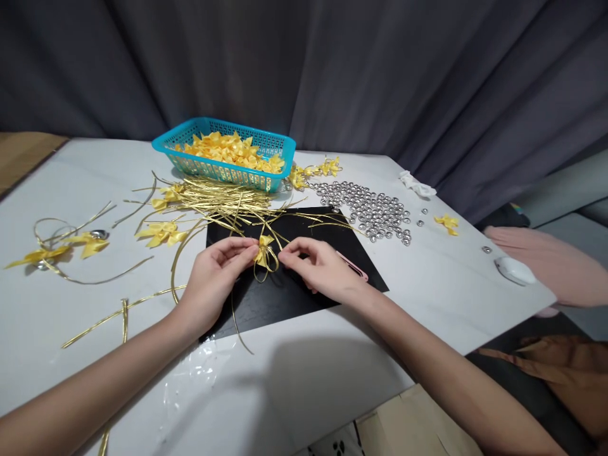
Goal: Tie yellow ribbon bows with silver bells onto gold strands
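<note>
Between my two hands is a yellow ribbon bow with a gold cord looped around it. My left hand pinches the bow at its left side. The thumb and forefinger of my right hand are pressed together at the right, on the gold cord. Both hands are over a black mat. A pink-edged object lies partly hidden behind my right hand. A bundle of gold cords lies just beyond my hands.
A blue basket of yellow bows stands at the back. Many silver beads are spread at the right. Loose bows and cords lie at the left. A white mouse-shaped object sits near the table's right edge, and a white cloth lies farther back.
</note>
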Motion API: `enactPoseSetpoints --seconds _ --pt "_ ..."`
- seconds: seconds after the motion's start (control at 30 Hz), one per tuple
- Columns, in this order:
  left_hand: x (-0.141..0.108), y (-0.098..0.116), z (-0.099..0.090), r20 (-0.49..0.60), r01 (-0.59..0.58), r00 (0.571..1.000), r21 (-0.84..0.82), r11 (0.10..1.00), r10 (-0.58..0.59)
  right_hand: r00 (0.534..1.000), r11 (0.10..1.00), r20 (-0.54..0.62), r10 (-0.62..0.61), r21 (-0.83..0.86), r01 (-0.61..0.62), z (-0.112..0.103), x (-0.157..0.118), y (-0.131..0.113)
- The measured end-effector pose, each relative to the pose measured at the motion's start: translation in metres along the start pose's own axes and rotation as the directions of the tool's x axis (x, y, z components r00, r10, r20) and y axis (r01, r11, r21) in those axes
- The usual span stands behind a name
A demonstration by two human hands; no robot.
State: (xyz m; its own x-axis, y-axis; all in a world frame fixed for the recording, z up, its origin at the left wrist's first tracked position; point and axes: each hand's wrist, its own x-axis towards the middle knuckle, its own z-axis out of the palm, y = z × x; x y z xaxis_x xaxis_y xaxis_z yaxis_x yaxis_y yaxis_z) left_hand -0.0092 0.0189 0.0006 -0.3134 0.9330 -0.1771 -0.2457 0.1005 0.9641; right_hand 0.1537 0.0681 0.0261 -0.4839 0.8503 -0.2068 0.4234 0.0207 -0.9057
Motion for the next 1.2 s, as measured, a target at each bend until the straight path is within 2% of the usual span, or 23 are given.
enactPoseSetpoints --seconds 0.1,0.23,0.37,0.43,0.5,0.63,0.7,0.8,0.87,0.97,1.03,1.1,1.2 --pt "0.000 0.000 0.000 0.006 -0.002 1.000 0.022 1.000 0.002 0.996 0.991 0.085 0.028 0.131 -0.039 0.011 0.005 0.006" --pt "-0.001 -0.001 0.000 0.011 -0.013 1.000 0.046 0.999 0.012 0.996 0.945 0.090 0.029 0.322 -0.056 0.018 0.007 0.007" --pt "-0.001 -0.002 -0.001 -0.018 -0.041 0.999 0.056 0.998 0.042 0.980 0.881 0.149 0.131 0.436 -0.184 0.005 0.000 -0.003" --pt "-0.001 -0.001 -0.002 -0.032 -0.045 0.998 0.054 0.998 0.047 0.974 0.853 0.181 0.134 0.479 -0.206 -0.004 -0.004 -0.007" --pt "-0.001 -0.001 -0.002 -0.033 -0.044 0.998 0.053 0.998 0.046 0.978 0.846 0.177 0.108 0.501 -0.184 -0.010 -0.007 -0.010" --pt "-0.002 0.000 -0.001 -0.004 -0.061 0.998 0.085 0.995 0.061 0.999 0.866 0.032 -0.003 0.500 -0.013 -0.007 -0.010 -0.011" --pt "-0.003 0.001 0.000 0.006 -0.075 0.997 0.117 0.990 0.075 0.996 0.855 0.064 -0.061 0.519 0.019 -0.001 -0.010 -0.010" --pt "-0.005 0.003 0.002 0.049 -0.102 0.994 0.172 0.980 0.095 0.976 0.796 0.201 -0.079 0.603 -0.059 0.004 -0.009 -0.009" --pt "-0.007 0.004 0.003 0.079 -0.123 0.991 0.194 0.973 0.109 0.982 0.776 0.178 -0.065 0.628 -0.062 0.002 -0.007 -0.009" --pt "-0.009 0.006 0.004 0.087 -0.148 0.987 0.203 0.968 0.132 0.994 0.823 0.097 -0.045 0.568 -0.019 -0.006 -0.004 -0.010" --pt "-0.009 0.005 0.004 0.068 -0.156 0.987 0.183 0.971 0.146 0.995 0.880 0.086 -0.051 0.475 0.004 -0.009 -0.003 -0.009" --pt "-0.008 0.004 0.003 0.040 -0.158 0.987 0.151 0.976 0.154 0.995 0.931 0.081 -0.060 0.365 0.026 -0.007 -0.003 -0.007" --pt "-0.006 0.001 0.002 0.009 -0.145 0.989 0.138 0.980 0.145 0.992 0.969 -0.025 -0.124 0.212 0.127 0.005 -0.004 -0.001"
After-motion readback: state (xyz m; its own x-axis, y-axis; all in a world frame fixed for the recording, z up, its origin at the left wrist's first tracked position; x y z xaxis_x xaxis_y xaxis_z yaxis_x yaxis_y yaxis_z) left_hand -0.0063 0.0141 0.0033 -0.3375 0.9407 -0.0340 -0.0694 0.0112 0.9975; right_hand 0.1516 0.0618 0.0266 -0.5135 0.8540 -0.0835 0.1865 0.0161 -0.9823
